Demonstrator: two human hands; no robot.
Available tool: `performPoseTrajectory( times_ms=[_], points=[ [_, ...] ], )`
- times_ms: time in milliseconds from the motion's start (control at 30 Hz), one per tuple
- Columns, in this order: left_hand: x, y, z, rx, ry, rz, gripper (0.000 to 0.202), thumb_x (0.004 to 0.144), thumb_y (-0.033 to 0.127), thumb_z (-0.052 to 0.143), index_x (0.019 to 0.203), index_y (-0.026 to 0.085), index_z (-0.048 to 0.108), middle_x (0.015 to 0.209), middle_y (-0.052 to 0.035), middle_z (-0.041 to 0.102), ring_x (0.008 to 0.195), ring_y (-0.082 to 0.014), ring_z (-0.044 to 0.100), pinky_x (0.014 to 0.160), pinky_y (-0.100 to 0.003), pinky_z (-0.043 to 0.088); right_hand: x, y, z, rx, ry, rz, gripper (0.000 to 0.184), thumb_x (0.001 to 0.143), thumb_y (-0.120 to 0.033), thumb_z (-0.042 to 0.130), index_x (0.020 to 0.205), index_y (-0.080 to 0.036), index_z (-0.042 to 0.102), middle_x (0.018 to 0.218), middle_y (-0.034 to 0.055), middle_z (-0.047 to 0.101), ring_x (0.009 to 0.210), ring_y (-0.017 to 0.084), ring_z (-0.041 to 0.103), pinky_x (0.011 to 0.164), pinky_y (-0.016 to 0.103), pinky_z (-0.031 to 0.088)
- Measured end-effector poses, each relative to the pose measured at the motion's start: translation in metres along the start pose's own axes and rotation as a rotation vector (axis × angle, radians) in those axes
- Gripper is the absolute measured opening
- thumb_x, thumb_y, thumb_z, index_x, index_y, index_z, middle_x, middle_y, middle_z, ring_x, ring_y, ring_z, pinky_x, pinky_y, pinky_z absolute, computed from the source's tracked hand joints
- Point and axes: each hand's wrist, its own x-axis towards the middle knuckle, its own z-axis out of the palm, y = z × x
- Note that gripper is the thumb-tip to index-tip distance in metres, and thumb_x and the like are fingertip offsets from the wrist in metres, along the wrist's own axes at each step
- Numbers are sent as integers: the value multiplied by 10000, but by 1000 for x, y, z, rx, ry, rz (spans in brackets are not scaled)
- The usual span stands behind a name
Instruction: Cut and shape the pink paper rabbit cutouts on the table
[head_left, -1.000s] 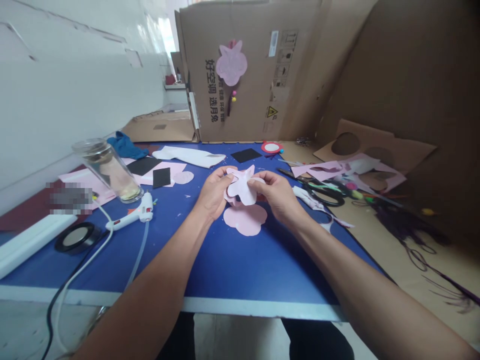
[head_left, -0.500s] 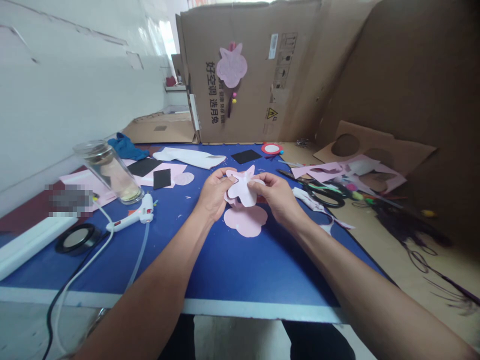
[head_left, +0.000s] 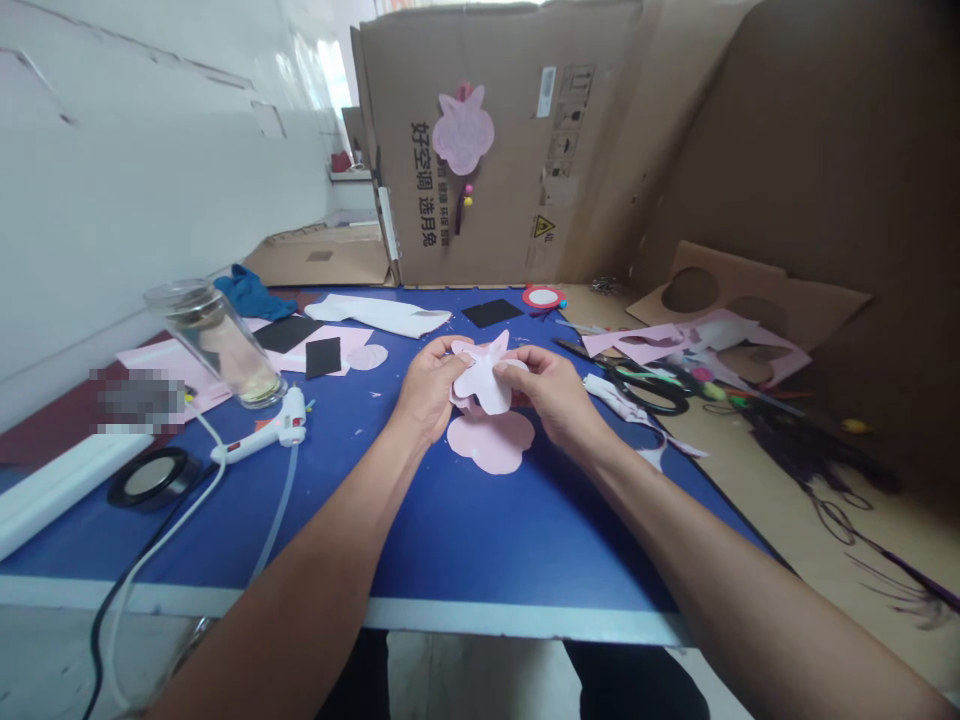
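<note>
My left hand (head_left: 435, 385) and my right hand (head_left: 549, 385) pinch a pale pink scalloped paper cutout (head_left: 484, 384) from both sides, thumbs on top. Two pointed tips rise from its upper edge, and more pink paper shows behind its lower left. Fingers hide part of its edges. Just below, a second pink scalloped cutout (head_left: 491, 443) lies flat on the blue table (head_left: 480, 540). A similar pink shape with pointed tips (head_left: 463, 135) hangs on the upright cardboard in front of me, with beads and a dark tassel under it.
A white glue gun (head_left: 266, 435), a black tape roll (head_left: 154, 478) and a glass jar (head_left: 225, 350) stand at left. Black-handled scissors (head_left: 645, 385) and pink paper scraps (head_left: 705, 340) lie at right. Black squares (head_left: 493, 313) and a red-rimmed disc (head_left: 544, 298) sit farther back.
Almost nothing differs. Both hands keep their grip on the pink cutout, and the view has shifted very slightly.
</note>
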Motion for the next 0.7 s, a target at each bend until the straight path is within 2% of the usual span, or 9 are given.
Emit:
performPoseTrajectory(
  times_ms=[133, 267, 400, 467, 600, 700],
  points=[
    [1, -1, 0, 14, 40, 18, 234, 695, 121, 775, 903, 183, 686, 814, -27, 731, 675, -157, 652, 643, -279, 503, -1, -2, 1, -30, -11, 10, 262, 694, -389, 830, 840, -211, 705, 823, 26, 723, 706, 170, 647, 627, 296, 546],
    [2, -1, -1, 5, 48, 29, 231, 684, 115, 771, 887, 180, 682, 851, -36, 743, 719, -160, 668, 690, -284, 514, 1, -1, -1, -151, 18, -54, 258, 747, -398, 796, 903, -217, 698, 845, 22, 719, 712, 162, 624, 613, 278, 514],
    [2, 1, -1, -15, 40, 10, 213, 680, 120, 768, 871, 172, 691, 845, -47, 749, 730, -175, 678, 708, -304, 525, 7, 1, -7, -162, 92, -199, 448, 715, -364, 839, 1114, -238, 680, 1050, 36, 725, 930, 191, 652, 806, 314, 551],
    [2, 2, 0, -19, 36, -8, 209, 669, 116, 771, 856, 171, 695, 802, -36, 733, 701, -174, 666, 706, -313, 527, 9, 1, -9, -92, 58, -193, 537, 701, -358, 851, 1191, -239, 669, 1122, 51, 731, 1010, 206, 661, 875, 332, 545],
    [0, 2, 1, -4, 6, -29, 212, 665, 129, 792, 849, 172, 696, 788, -34, 727, 708, -180, 671, 733, -330, 537, 8, 0, -10, 1, -67, -108, 412, 726, -378, 822, 1087, -204, 723, 1039, 50, 765, 870, 190, 674, 757, 306, 525],
    [0, 2, 2, 16, 0, -25, 214, 664, 133, 796, 848, 172, 693, 802, -41, 735, 723, -184, 681, 712, -318, 531, 7, 1, -10, -5, -82, -77, 309, 733, -385, 821, 963, -192, 746, 907, 26, 754, 742, 161, 632, 674, 285, 490]
  ],
)
